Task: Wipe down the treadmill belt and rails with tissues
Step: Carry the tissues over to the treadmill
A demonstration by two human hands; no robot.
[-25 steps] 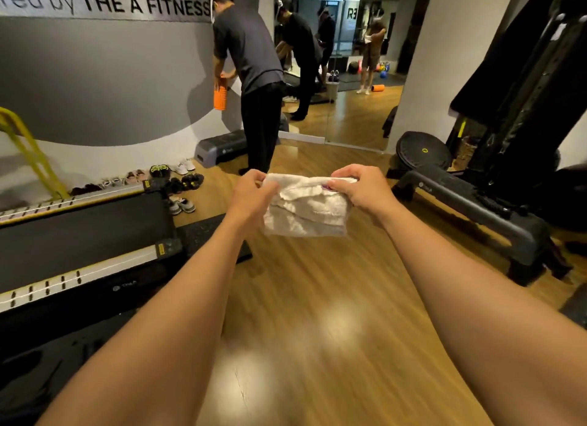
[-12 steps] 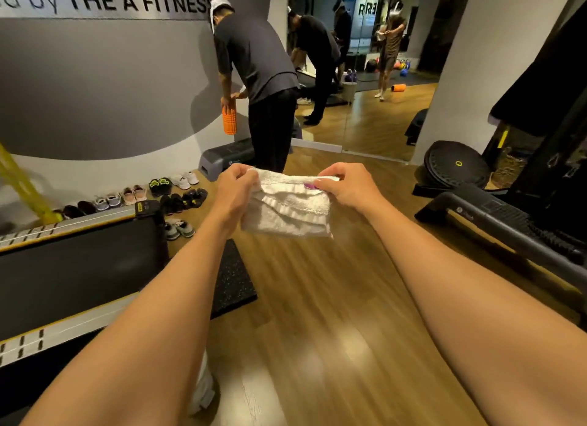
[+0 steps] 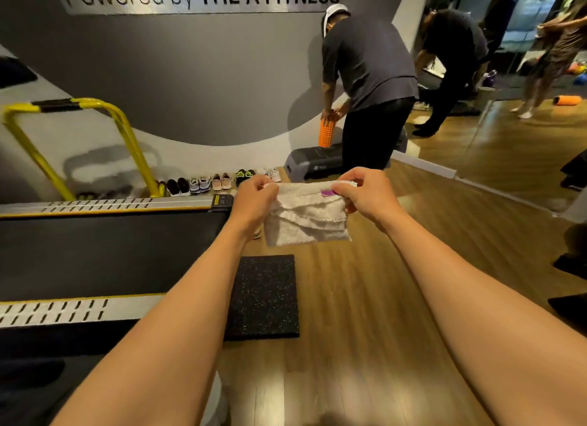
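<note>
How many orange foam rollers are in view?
2. One roller stands upright on the step, held by the person in dark clothes; the other lies on the floor far right. Others may be hidden.

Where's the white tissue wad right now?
Mid-frame in the head view, the tissue wad hangs pinched between left hand and right hand, above the wood floor, right of the treadmill belt.

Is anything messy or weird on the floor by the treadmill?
Nothing looks spilled or broken. The speckled black mat lies flat beside the treadmill belt, and the shoes sit in a neat row by the wall. Both hands, left hand and right hand, hold the folded tissue in the air.
</note>
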